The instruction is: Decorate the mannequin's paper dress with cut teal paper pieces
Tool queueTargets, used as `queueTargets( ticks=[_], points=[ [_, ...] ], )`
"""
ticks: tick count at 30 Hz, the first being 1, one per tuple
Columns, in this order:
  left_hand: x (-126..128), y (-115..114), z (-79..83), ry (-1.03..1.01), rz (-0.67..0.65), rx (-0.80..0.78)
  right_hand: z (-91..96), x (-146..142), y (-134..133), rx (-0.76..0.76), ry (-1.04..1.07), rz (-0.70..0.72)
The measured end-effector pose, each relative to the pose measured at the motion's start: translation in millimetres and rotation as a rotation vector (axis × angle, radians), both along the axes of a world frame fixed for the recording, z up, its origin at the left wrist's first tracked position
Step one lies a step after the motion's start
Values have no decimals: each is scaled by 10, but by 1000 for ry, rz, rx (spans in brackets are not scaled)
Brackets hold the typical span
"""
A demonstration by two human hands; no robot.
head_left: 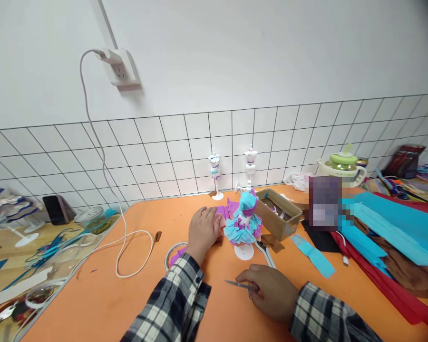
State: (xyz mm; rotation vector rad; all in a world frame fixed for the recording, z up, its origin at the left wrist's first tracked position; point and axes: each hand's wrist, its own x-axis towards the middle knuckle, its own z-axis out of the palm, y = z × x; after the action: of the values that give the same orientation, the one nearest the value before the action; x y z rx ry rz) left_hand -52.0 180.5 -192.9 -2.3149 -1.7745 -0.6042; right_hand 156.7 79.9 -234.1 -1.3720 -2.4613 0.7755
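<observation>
My right hand (273,289) is closed on small scissors (238,284), their blades pointing left just above the orange table top (128,304). A mini dress form (244,221) in a blue and purple crepe-paper dress stands on a white round base in front of me. To its left is my left hand (204,232), its fingers curled down beside purple crepe-paper scraps (231,207); whatever they pinch is hidden. A tape roll (169,254) lies by my left wrist. Larger scissors (266,254) rest right of the base, next to brown paper scraps (274,243).
Two white dress forms (217,175) (250,159) stand by the tiled wall. Right of the dressed one is a cardboard box (280,216). Blue crepe paper (364,237) and red strips (381,294) cover the right side. A white cable (119,256) loops at left.
</observation>
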Motion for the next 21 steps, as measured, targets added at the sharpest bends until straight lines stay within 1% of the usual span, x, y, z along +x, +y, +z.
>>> queueTargets(
  ticks=[2, 4, 7, 10, 13, 18, 21],
  points=[
    [139, 235, 5, -9, 43, -36, 6, -3, 13, 12, -5, 8],
    [243, 431, -34, -18, 101, -80, 6, 1, 27, 21, -18, 21],
    [299, 601, -131, -26, 158, -147, 0, 3, 45, 40, -21, 13],
    [265, 654, -205, -27, 177, -191, 3, -6, 53, 51, -19, 1],
    [221, 646, -208, -29, 194, -209, 20, -15, 56, 54, -42, -4],
    [215, 609, -149, -59, 197, -143, 73, -27, 55, 62, -76, 2],
    [221, 603, -189, -73, 177, -134, 103, -36, 47, 67, -99, -6]
  ],
)
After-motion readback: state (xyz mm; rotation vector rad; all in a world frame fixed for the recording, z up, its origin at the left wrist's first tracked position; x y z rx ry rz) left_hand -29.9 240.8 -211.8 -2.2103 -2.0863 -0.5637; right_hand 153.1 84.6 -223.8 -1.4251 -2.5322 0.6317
